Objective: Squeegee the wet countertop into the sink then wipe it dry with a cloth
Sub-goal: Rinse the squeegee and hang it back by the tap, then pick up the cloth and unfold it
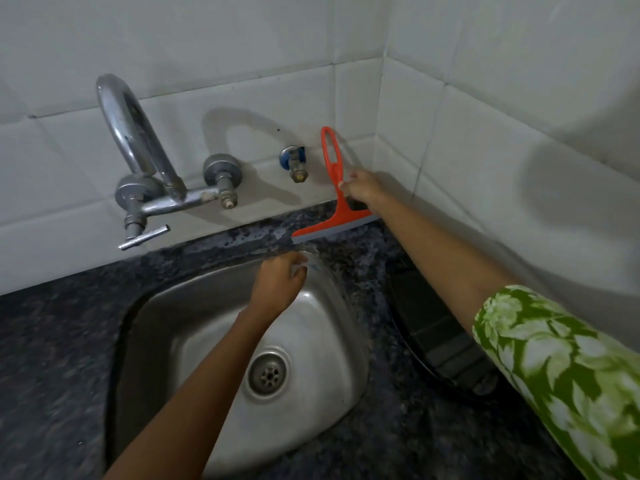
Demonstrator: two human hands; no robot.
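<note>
An orange squeegee (333,188) stands with its grey blade on the dark speckled countertop (367,258), right at the foot of the tiled back wall behind the sink. My right hand (363,188) grips its handle low down, just above the blade. Water glistens on the counter strip beside the blade. My left hand (280,282) rests on the far right rim of the steel sink (214,341), fingers curled over something pale and small that I cannot make out. No cloth is visible.
A chrome tap (138,150) with a high spout juts from the wall at the left, above the sink. A small blue valve (295,161) sits beside the squeegee handle. A dark ridged object (440,337) lies on the counter under my right forearm.
</note>
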